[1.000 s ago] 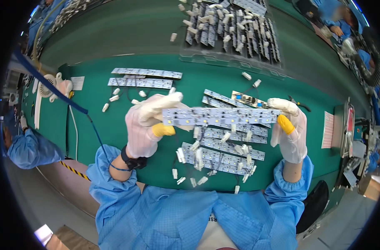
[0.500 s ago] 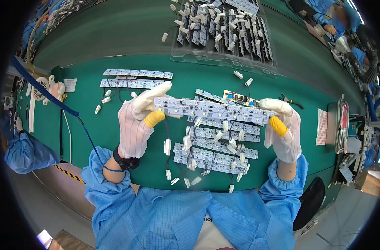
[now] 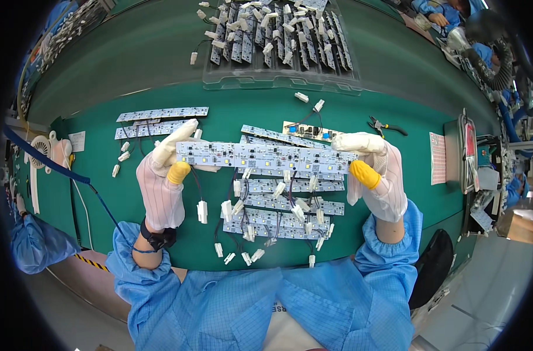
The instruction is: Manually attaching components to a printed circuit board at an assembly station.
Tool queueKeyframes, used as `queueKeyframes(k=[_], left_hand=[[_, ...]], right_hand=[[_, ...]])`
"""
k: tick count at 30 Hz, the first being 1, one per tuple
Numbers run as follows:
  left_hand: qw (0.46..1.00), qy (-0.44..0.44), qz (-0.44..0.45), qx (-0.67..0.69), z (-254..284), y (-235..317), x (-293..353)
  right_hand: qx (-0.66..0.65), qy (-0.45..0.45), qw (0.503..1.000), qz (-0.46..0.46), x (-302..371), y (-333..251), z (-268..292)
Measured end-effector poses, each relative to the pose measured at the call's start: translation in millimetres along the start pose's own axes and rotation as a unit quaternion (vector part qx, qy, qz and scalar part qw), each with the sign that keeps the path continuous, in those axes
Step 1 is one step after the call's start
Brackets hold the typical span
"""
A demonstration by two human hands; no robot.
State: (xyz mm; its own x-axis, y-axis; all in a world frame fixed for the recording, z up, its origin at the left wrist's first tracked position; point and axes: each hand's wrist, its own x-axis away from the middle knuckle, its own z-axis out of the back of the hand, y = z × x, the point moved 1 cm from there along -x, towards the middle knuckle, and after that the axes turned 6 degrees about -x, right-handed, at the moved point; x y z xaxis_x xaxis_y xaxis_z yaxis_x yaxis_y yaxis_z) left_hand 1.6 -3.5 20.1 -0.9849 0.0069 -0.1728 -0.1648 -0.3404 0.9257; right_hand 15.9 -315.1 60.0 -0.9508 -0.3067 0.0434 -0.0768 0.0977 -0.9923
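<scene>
A long white LED circuit board (image 3: 266, 157) is held up level between my gloved hands. My left hand (image 3: 168, 172) pinches its left end, a yellow cot on the thumb. The right end sits between the thumb and fingers of my right hand (image 3: 375, 164), its thumb in yellow too. From the held board's left part a dark wire hangs down to a white plug (image 3: 203, 212). Under and nearer than it, several similar LED boards (image 3: 290, 223) lie in rows with wires and white plugs. A tan circuit board with blue parts (image 3: 309, 131) lies just beyond, partly covered.
Two or more LED boards (image 3: 164, 113) lie at the left. Far back stands a clear plastic tray (image 3: 278, 81) packed with upright boards. Pliers (image 3: 387, 126) lie at the right, before a pink-marked sheet (image 3: 438, 158). A blue coiled cord (image 3: 44, 156) and a small fan (image 3: 42, 146) are left.
The whole scene has shifted left in the view. The held board stays between both hands, now turned a little so its face shows more squarely.
</scene>
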Motion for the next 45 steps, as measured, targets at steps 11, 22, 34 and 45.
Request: queueKeyframes(k=[11, 22, 34, 45], left_hand=[[0.99, -0.017, -0.123, 0.07, 1, -3, 6], [0.997, -0.016, 0.002, 0.073, 4, 6, 2], [0.997, -0.018, -0.021, 0.074, -2, 4, 0], [0.995, -0.081, -0.038, 0.042, 5, -6, 4]], right_hand=[[0.04, 0.006, 0.999, 0.02, -9, 8, 2], [0.019, 0.013, 1.0, 0.013, -3, 6, -1], [0.03, 0.037, 0.999, 0.003, -4, 2, -3], [-0.014, 0.022, 1.0, 0.008, -13, 20, 3]])
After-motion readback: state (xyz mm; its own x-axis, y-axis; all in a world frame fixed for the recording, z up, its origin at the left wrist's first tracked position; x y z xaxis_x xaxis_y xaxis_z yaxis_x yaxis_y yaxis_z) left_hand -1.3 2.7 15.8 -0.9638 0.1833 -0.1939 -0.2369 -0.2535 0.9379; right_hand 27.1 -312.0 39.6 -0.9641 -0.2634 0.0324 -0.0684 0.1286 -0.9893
